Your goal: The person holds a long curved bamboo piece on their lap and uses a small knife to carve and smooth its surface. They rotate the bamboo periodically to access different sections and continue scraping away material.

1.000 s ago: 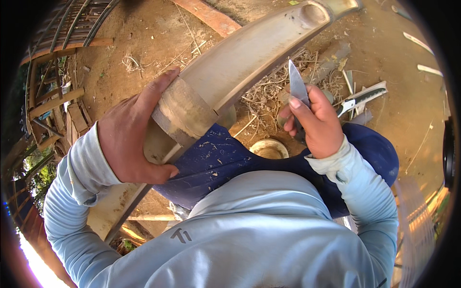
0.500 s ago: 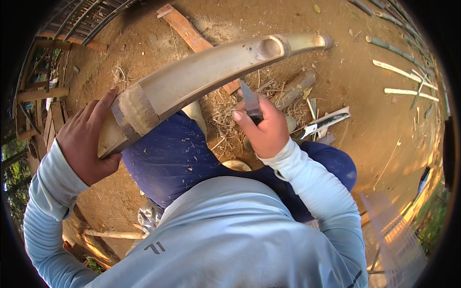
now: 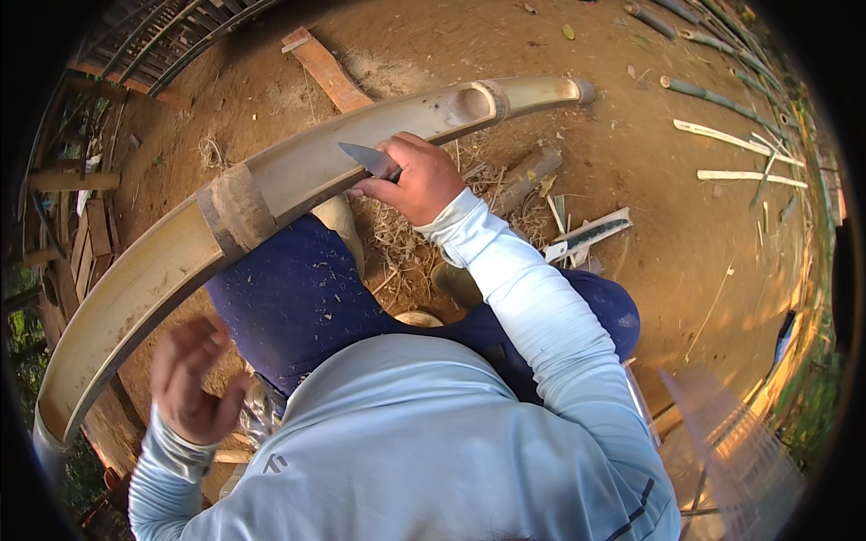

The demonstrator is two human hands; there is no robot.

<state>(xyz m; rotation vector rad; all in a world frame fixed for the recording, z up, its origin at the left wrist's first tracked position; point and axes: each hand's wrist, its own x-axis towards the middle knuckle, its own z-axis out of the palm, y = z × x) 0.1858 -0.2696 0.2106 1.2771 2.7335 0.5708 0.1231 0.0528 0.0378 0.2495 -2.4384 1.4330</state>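
A long split bamboo culm (image 3: 352, 126), its hollow side up, lies across my left thigh and runs from lower left to far right. Thick nodes divide its trough into sections. My right hand (image 3: 420, 180) is closed round a knife, whose short pointed blade (image 3: 366, 159) points left over the trough; the fist hides most of the handle. Whether the blade touches the bamboo I cannot tell. Below the near-left stretch of bamboo, my left hand (image 3: 192, 380) is off it, slightly blurred, fingers loosely bent and thumb apart, with nothing visible in it.
Curly shavings (image 3: 401, 239) cover the dirt between my legs. A saw (image 3: 586, 236) with a pale handle rests beyond my right knee. A reddish plank (image 3: 325, 68) lies past the bamboo. Green poles (image 3: 722, 101) and pale split strips (image 3: 750, 178) are at far right.
My left hand has let go of the bamboo's node and dropped toward me. My right hand has brought the knife leftward, over the trough. More of the bamboo's left end shows.
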